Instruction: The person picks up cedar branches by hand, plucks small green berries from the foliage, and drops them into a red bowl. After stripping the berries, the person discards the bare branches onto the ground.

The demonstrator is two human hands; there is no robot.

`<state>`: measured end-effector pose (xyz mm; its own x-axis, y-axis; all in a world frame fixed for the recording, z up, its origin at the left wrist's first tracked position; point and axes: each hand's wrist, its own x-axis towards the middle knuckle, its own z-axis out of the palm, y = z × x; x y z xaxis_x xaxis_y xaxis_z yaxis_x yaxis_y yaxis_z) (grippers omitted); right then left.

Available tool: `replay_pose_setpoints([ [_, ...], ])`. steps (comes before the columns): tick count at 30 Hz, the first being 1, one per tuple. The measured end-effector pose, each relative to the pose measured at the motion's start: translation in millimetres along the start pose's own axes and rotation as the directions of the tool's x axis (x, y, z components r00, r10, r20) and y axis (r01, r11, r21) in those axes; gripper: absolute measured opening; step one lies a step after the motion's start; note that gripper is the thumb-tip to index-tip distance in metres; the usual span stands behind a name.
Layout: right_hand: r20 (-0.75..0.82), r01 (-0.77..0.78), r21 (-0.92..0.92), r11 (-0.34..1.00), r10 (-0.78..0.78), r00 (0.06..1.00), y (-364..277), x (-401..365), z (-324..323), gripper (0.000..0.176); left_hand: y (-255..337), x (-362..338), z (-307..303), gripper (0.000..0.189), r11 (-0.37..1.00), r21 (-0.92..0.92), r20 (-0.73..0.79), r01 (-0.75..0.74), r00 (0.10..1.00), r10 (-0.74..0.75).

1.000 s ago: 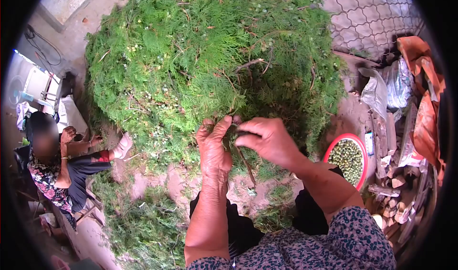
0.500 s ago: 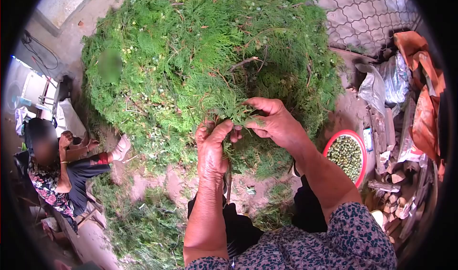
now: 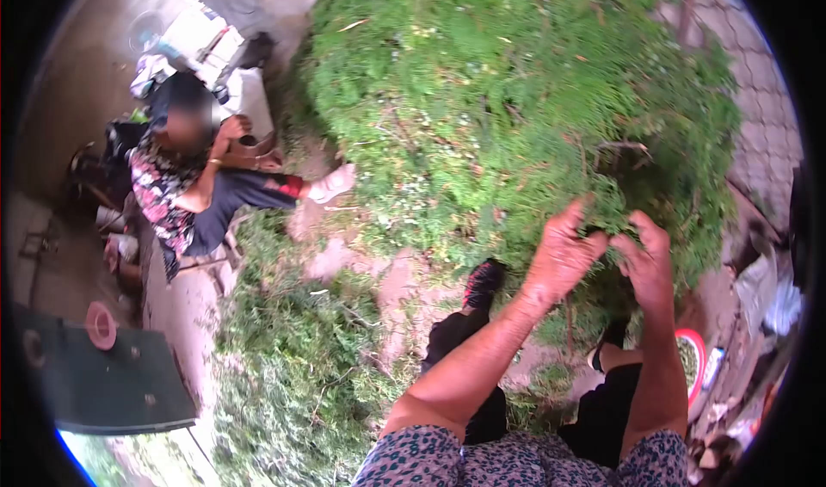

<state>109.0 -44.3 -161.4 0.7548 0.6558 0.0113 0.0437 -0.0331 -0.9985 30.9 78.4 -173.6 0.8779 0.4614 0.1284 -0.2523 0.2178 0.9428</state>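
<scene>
Both arms are held out in front of the body, and the two hands are up close together. The left arm (image 3: 482, 358) is bare and long, and it slants up and to the right from a short spotted sleeve (image 3: 413, 461). The left hand (image 3: 564, 259) shows its back, with its fingers (image 3: 575, 216) bent and pointing up. Its thumb pokes across toward the other hand. The right arm (image 3: 658, 375) goes almost straight up. The right hand (image 3: 647, 263) has its fingers (image 3: 647, 226) curled over, too. The tips of both hands nearly meet. It is blurry there, so I cannot tell if the fingers are pinching tight.
</scene>
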Motion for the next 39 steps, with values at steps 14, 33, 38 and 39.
replay_pose_setpoints([
  [14,0.301,0.613,-0.335,0.715,-0.536,0.789,24,-3,-30,0.033,9,0,-17,0.024,0.893,-0.378,-0.026,0.245,0.961,-0.275],
  [33,-0.029,-0.110,0.684,0.721,0.178,0.984,-1,9,-29,0.015,2,4,-6,0.015,0.958,-0.242,-0.225,0.151,0.952,-0.206],
  [38,-0.057,-0.046,0.656,0.753,0.110,0.992,4,8,-13,0.012,6,4,2,0.014,0.867,-0.395,-0.290,0.304,0.854,-0.432],
  [39,-0.069,-0.032,0.617,0.786,0.094,0.993,4,7,-8,0.012,9,4,5,0.014,0.841,-0.426,-0.240,0.334,0.854,-0.461],
])
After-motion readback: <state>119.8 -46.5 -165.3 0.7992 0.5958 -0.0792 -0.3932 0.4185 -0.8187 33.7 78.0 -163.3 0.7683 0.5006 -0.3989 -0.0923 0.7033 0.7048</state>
